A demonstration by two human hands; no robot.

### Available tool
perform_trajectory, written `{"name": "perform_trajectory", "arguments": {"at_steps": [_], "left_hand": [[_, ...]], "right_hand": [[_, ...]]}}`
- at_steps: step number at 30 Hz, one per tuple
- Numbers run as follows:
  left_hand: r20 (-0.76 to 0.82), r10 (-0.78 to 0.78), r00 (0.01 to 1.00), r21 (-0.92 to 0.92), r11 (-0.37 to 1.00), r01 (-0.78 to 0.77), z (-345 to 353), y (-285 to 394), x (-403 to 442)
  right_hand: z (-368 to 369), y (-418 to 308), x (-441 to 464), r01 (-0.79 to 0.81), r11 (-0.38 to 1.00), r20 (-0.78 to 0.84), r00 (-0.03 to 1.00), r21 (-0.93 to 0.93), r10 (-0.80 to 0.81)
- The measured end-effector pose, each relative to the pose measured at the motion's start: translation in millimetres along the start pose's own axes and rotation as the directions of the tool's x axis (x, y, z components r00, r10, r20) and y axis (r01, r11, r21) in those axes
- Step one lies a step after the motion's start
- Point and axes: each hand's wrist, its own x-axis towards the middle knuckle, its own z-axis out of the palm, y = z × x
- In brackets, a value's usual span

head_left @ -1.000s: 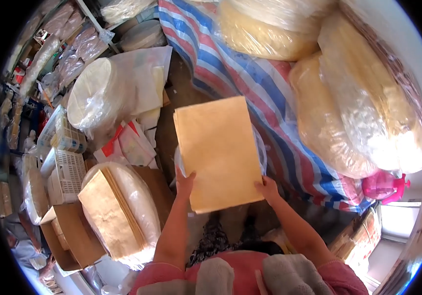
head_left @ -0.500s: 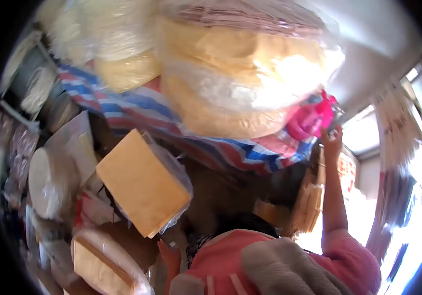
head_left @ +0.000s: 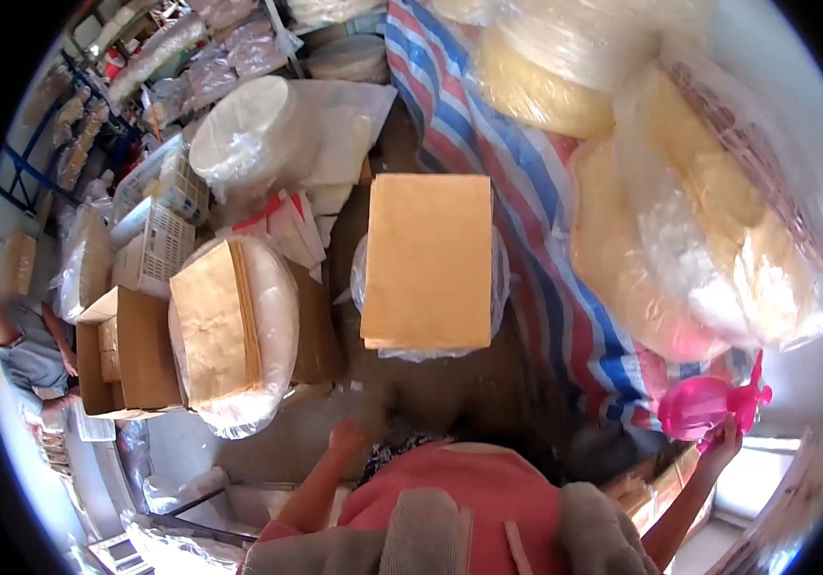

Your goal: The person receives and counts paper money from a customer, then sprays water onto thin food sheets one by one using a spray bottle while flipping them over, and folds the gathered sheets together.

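At the lower right, my right hand has its fingers closed on a shiny pink plastic spray bottle, which leans sideways by the edge of the striped sheet. Its exact shape is partly hidden by my fingers. My left hand hangs low in front of my body, blurred, with no object visible at it. Ahead of it a stack of brown paper sheets lies on a plastic-wrapped bundle.
On the right, big plastic-wrapped bundles rest on the striped sheet. To the left are an open cardboard box, more brown paper, white crates and a wrapped round roll. A person is at the far left.
My view has swung to the right and levelled. My right hand has gone from reaching beside the pink spray bottle to gripping it; the bottle now tilts sideways.
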Motion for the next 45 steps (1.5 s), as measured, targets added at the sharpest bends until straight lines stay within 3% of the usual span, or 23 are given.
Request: {"name": "perform_trajectory", "arguments": {"at_steps": [1, 2, 4, 6, 7, 8, 11, 12, 13, 14, 16, 17, 19, 20, 22, 24, 26, 28, 30, 32, 35, 38, 45], "left_hand": [[0.014, 0.228, 0.974, 0.317, 0.923, -0.220, 28, -38, 4], [0.076, 0.442, 0.894, 0.593, 0.701, -0.397, 54, -71, 21], [-0.039, 0.434, 0.900, 0.506, 0.785, -0.357, 116, -135, 51], [0.058, 0.330, 0.942, 0.368, 0.870, -0.328, 119, -145, 60], [0.211, 0.237, 0.948, 0.288, 0.912, -0.292, 97, -133, 62], [0.361, 0.147, 0.921, 0.217, 0.947, -0.236, 67, -118, 58], [-0.062, 0.497, 0.866, 0.364, 0.819, -0.444, 13, -117, 38], [-0.152, 0.355, 0.923, 0.075, 0.935, -0.347, -10, -111, 25], [-0.198, 0.188, 0.962, -0.229, 0.945, -0.232, -33, -95, 15], [-0.189, 0.009, 0.982, -0.518, 0.849, -0.108, -45, -88, 12], [-0.158, -0.020, 0.987, -0.486, 0.872, -0.060, -44, -103, 18], [-0.146, -0.039, 0.988, -0.471, 0.881, -0.035, -43, -112, 25], [-0.190, 0.272, 0.943, -0.065, 0.955, -0.288, -34, -133, 53], [-0.156, 0.422, 0.893, 0.146, 0.904, -0.402, -30, -137, 62], [-0.245, 0.225, 0.943, -0.283, 0.914, -0.292, -52, -87, 54], [-0.261, 0.177, 0.949, -0.317, 0.913, -0.257, -66, -35, 64], [-0.552, 0.203, 0.809, -0.360, 0.817, -0.451, -76, 31, 69], [-0.443, 0.384, 0.810, -0.254, 0.813, -0.524, -109, 98, 68], [-0.446, 0.554, 0.703, -0.198, 0.705, -0.681, -105, 139, 91], [-0.381, 0.706, 0.597, 0.095, 0.673, -0.734, -105, 178, 117], [-0.252, 0.639, 0.727, 0.378, 0.757, -0.533, -116, 224, 127], [-0.098, 0.522, 0.847, 0.461, 0.778, -0.426, -106, 234, 140], [-0.122, 0.725, 0.678, 0.530, 0.625, -0.573, -97, 221, 153]], "right_hand": [[17, -26, -29, -0.066, 0.998, 0.083, 0.994, -0.020, 0.068], [40, -47, -50, -0.117, 0.993, 0.166, 0.979, -0.025, 0.120], [59, -43, -63, -0.248, 0.966, 0.243, 0.935, -0.075, 0.259], [95, -37, -76, -0.490, 0.863, 0.283, 0.817, -0.118, 0.503], [128, -41, -87, -0.521, 0.833, 0.370, 0.749, -0.186, 0.551], [144, -29, -91, -0.511, 0.839, 0.582, 0.631, -0.187, 0.513], [212, -21, -127, -0.488, 0.819, 0.698, 0.473, -0.301, 0.538], [234, -20, -139, -0.427, 0.848, 0.711, 0.486, -0.314, 0.508], [262, -39, -156, -0.345, 0.836, 0.677, 0.491, -0.427, 0.548], [278, -36, -156, -0.187, 0.808, 0.681, 0.454, -0.558, 0.575], [305, -25, -160, -0.010, 0.797, 0.702, 0.467, -0.604, 0.537], [312, -27, -162, -0.012, 0.837, 0.727, 0.488, -0.548, 0.483], [317, -34, -166, -0.022, 0.899, 0.759, 0.528, -0.436, 0.381], [314, -41, -167, -0.074, 0.919, 0.733, 0.580, -0.388, 0.356], [306, -35, -155, -0.240, 0.955, 0.688, 0.665, -0.172, 0.291], [298, -35, -152, -0.385, 0.914, 0.629, 0.680, -0.130, 0.377], [289, -29, -148, -0.425, 0.889, 0.606, 0.666, -0.172, 0.435], [270, -5, -146, -0.376, 0.867, 0.602, 0.625, -0.327, 0.498], [253, 12, -142, -0.338, 0.808, 0.549, 0.602, -0.483, 0.580], [241, 21, -139, -0.275, 0.750, 0.465, 0.643, -0.602, 0.609], [205, 26, -130, -0.339, 0.739, 0.402, 0.670, -0.581, 0.624], [165, 28, -118, -0.377, 0.739, 0.359, 0.693, -0.558, 0.625], [133, 40, -93, -0.358, 0.783, 0.368, 0.732, -0.508, 0.574]]}}
